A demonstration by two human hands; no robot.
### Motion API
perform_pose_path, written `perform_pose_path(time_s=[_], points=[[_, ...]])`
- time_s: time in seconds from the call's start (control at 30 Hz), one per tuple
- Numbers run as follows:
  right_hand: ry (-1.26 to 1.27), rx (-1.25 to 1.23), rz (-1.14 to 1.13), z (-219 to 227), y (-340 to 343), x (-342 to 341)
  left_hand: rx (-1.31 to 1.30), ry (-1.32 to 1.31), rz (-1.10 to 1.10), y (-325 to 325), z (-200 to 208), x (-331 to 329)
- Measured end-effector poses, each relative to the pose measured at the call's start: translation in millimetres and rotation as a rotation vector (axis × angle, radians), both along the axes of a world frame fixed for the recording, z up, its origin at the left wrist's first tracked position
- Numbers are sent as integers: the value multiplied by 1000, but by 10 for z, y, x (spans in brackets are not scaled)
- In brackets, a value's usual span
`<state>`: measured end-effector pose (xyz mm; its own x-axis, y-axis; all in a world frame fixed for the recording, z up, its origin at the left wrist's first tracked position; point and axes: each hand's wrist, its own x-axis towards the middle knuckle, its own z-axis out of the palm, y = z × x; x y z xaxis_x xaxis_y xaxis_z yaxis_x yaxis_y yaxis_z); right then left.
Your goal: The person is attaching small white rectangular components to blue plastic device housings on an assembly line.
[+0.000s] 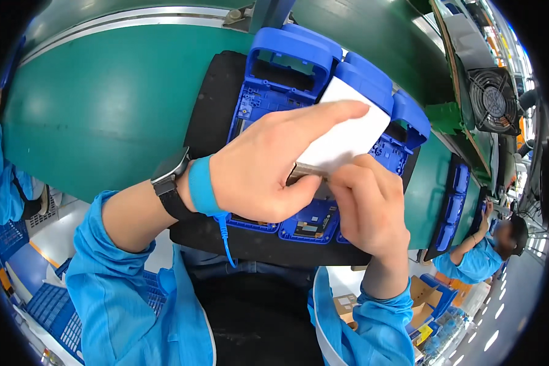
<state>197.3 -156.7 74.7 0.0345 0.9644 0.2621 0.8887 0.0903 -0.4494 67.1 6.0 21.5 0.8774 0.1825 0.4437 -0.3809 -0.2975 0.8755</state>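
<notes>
My left hand grips a white stack of sheets that has a thin brownish layer along its near edge. The thumb lies at that edge, and the index finger stretches across the white top. At the near right corner of the stack, my right hand is closed in a pinch; what its fingertips hold is hidden. Beneath both hands, several blue plastic housings with raised, handle-like frames stand side by side on a black mat. The hands and stack cover much of the housings.
The mat lies on a green conveyor belt. Farther right along the belt is another group of blue housings, near a co-worker. A black fan is at the upper right. A blue cord hangs from my left wristband.
</notes>
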Motion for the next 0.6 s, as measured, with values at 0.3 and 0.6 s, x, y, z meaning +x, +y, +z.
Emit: perform_pose_path(time_s=[0.3,0.6], points=[[167,-306,-111,254,-498,425,-66,-74,102,102,-74,-15],[40,-504,-19,167,-577,380,-236,111,103,102,174,-49]])
